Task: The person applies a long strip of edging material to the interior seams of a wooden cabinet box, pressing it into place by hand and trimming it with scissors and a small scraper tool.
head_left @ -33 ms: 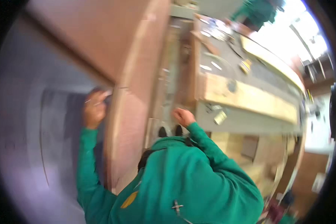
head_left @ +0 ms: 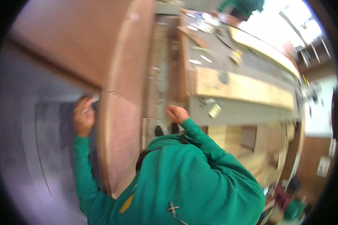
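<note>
My left hand (head_left: 84, 117) is on the grey-violet panel (head_left: 58, 157) at the left, beside the reddish wooden edge piece (head_left: 120, 123). Its fingers are curled, and something small and pale shows at the fingertips, too blurred to name. A ring is on one finger. My right hand (head_left: 177, 114) hangs in a loose fist above the gap between the wooden piece and the workbench, touching neither; nothing shows in it. Above the grey panel, a brown wooden panel (head_left: 71, 37) meets the edge piece.
The grey workbench (head_left: 248, 78) at the right bears a pale plank (head_left: 244, 88), a yellow tape measure (head_left: 236, 57), a yellowish block (head_left: 214, 110) and scattered scraps. Below it are wooden shelves (head_left: 229, 140). Another person in green (head_left: 246, 6) stands at the far end.
The whole view has shifted, so the bench and panels sit further left. Both hands keep nearly the same pose, with the left still at the wooden edge.
</note>
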Demonstrator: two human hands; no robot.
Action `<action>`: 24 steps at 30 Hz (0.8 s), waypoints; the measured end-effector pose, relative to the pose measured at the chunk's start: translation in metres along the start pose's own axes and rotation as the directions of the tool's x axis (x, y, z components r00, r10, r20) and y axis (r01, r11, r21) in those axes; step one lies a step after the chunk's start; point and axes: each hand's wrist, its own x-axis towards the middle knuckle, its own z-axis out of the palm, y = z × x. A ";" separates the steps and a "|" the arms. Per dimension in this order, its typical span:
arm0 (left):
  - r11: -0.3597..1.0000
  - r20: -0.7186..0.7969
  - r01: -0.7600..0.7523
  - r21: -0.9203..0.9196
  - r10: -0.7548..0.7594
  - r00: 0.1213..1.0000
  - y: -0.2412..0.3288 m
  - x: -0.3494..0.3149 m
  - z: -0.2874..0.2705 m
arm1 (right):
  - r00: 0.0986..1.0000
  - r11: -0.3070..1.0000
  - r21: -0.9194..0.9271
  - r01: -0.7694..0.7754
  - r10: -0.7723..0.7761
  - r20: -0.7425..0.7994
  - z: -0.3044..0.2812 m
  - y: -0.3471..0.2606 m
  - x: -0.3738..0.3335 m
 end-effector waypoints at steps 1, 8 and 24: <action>1.000 0.044 -0.014 0.002 0.014 0.999 0.008 0.006 -0.003 | 0.998 0.998 0.003 -0.068 0.068 0.001 -0.012 -0.002 -0.007; 0.990 0.121 -0.140 0.033 0.135 0.983 0.030 0.030 0.005 | 0.855 0.922 0.256 -0.291 0.371 -0.362 -0.040 0.102 -0.066; 0.997 0.295 -0.009 0.077 -0.015 0.955 0.037 0.036 -0.012 | 0.243 0.616 0.473 -0.630 0.735 -0.633 -0.002 0.314 -0.023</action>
